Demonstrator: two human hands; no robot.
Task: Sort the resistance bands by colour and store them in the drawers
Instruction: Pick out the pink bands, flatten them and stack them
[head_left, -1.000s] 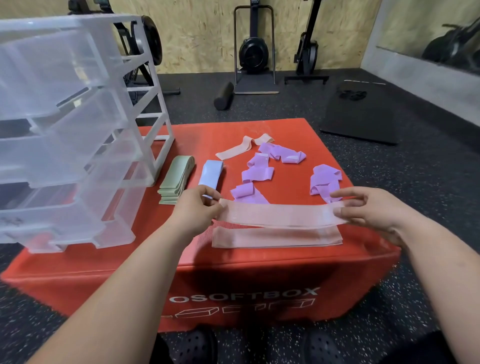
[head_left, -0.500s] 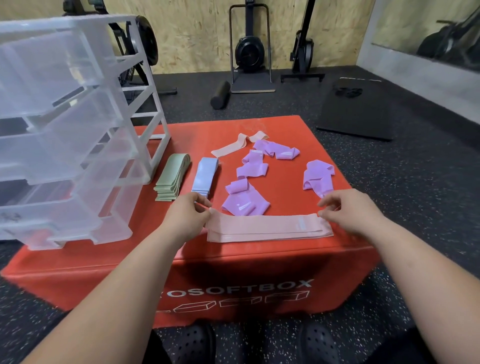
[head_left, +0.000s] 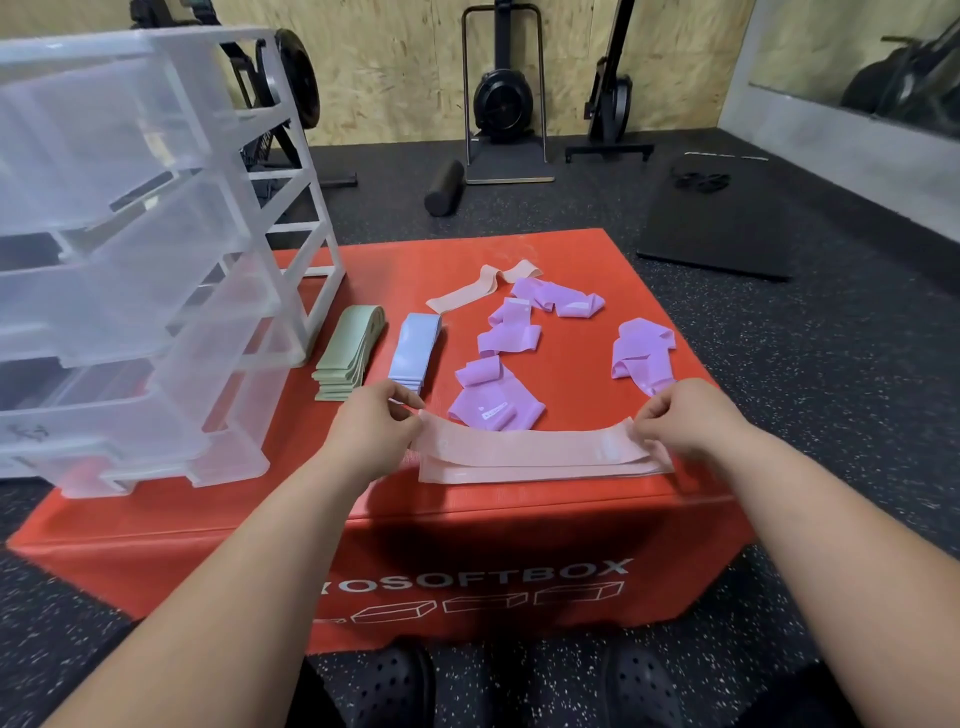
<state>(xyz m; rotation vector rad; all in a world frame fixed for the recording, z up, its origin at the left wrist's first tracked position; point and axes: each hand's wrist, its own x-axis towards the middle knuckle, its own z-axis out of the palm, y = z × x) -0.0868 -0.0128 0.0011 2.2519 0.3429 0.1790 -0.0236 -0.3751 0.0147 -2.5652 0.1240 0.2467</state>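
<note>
The left hand is pinching the left end of a pink band between thumb and fingertips. The right hand is pinching the right end in the same way, with its fingers curled over the edge. The band is stretching flat between the two hands, and its ends are lifting a little. It is lying on top of a pink pile at the near edge of the red box. How many bands are making up that pile is hard to tell from this angle.

Just behind the left hand, a stack of green bands and a stack of blue bands are lying side by side, close together but not touching. Right of them, four crumpled purple bands are lying loose: one just behind the pink band, one further back, one near the far side, and one just behind the right hand. Another pink band is lying bent towards the far side, next to the farthest purple one.

A clear plastic drawer unit is standing on the left part of the box, with its drawers pulled out towards the person.

A black mat and a foam roller are lying on the floor beyond the box.
</note>
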